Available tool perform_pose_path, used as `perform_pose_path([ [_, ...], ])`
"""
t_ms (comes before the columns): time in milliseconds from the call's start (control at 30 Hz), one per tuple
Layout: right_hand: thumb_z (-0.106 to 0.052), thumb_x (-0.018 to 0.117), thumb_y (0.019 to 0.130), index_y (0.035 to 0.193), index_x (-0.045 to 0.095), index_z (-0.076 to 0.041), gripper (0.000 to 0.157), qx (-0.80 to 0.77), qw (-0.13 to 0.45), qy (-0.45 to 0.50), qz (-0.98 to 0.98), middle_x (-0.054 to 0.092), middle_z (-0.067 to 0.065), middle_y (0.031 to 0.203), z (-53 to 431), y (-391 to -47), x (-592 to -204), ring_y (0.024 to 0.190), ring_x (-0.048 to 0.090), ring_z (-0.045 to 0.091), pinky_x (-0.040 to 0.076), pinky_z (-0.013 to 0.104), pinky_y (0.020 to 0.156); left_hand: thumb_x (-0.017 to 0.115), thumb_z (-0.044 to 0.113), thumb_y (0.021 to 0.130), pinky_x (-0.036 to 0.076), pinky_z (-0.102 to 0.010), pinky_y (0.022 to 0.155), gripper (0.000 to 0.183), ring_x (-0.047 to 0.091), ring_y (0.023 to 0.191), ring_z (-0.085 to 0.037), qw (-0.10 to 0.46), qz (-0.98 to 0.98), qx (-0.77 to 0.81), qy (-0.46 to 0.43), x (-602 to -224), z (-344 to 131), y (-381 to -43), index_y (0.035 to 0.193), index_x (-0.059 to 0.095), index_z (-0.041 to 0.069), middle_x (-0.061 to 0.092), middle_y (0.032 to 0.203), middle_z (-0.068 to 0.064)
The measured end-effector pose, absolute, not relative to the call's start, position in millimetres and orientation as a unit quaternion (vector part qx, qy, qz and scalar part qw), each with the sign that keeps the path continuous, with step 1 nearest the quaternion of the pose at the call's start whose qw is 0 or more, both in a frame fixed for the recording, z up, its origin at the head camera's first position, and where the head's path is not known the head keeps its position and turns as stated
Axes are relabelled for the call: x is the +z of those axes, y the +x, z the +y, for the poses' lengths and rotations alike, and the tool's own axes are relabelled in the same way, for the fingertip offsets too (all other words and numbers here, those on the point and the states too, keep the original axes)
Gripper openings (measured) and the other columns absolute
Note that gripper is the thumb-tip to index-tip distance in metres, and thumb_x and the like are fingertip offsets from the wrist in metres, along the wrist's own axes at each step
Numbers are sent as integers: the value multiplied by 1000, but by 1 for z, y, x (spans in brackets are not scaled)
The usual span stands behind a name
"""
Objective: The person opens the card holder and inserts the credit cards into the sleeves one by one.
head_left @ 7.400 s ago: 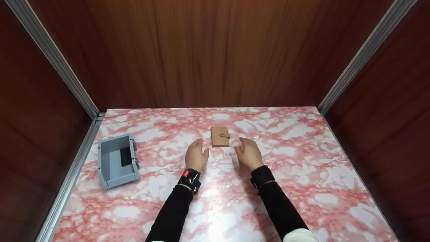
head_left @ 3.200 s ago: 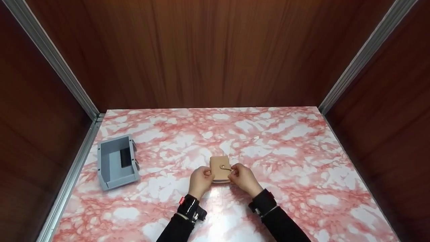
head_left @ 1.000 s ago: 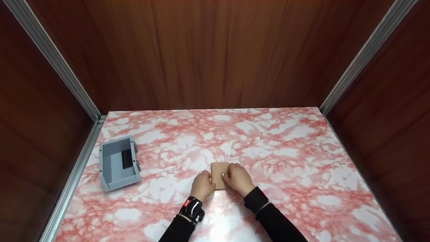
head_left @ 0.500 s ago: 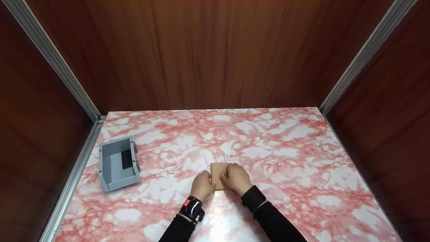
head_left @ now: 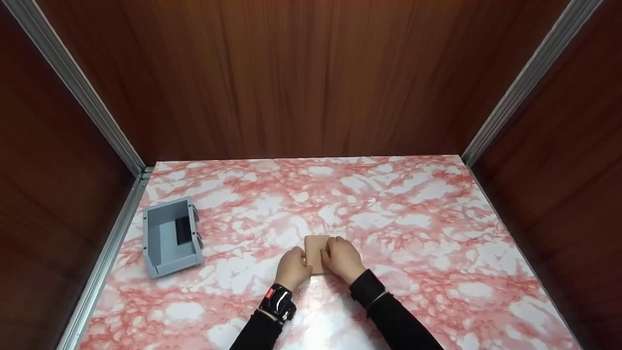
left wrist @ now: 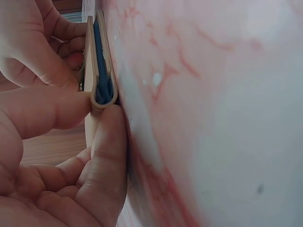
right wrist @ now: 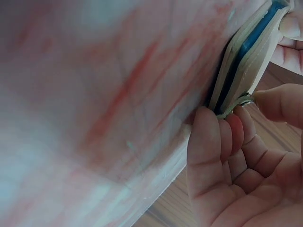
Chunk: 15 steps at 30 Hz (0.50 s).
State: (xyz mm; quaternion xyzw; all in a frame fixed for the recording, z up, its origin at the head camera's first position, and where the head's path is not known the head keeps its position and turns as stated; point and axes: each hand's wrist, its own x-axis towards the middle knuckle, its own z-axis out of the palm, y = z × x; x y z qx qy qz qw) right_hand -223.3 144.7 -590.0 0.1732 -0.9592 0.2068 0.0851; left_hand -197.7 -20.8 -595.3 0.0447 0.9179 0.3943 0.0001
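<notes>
A tan wallet (head_left: 315, 250) with a snap strap lies near the middle of the marbled table, between both hands. My left hand (head_left: 291, 269) pinches its folded spine (left wrist: 105, 100) between thumb and fingers. At the opposite edge, my right hand (head_left: 344, 257) grips the strap side. Its thumb lies at the metal snap on the strap (right wrist: 242, 100), with the curled fingers around the wallet's edge. Blue lining (right wrist: 248, 42) shows between the covers, which lie folded together. The thumb hides most of the snap in the head view.
A grey plastic bin (head_left: 170, 262) stands at the table's left side, with a dark rectangular patch (head_left: 183, 230) on its inner wall. Wood-grain panels (head_left: 311, 78) enclose the back and sides, joined by metal rails (head_left: 82, 92).
Several seconds ago both hands were apart from the wallet; since then they took hold of it and it came nearer. Over the last second, the right thumb shifted slightly over the snap.
</notes>
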Motion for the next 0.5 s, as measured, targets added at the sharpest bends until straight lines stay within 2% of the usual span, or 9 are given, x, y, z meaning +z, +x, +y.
perform_pose_path([
  [233,-8,71,84,68,47,-10,29,214,116,185,-952,45,3,66,144,-224,-593,60,52,24,43,38,55,74,3,70,47,-38,64,22,53,66,-21,-10,919,392,50,-596,-21,-198,85,58,1,51,69,0],
  [500,-8,70,86,69,48,-10,28,221,100,193,-951,48,3,66,146,-226,-592,61,53,24,45,38,57,73,3,70,47,-39,63,21,53,65,-22,-7,919,391,51,-596,-22,-198,84,57,1,51,69,-1],
])
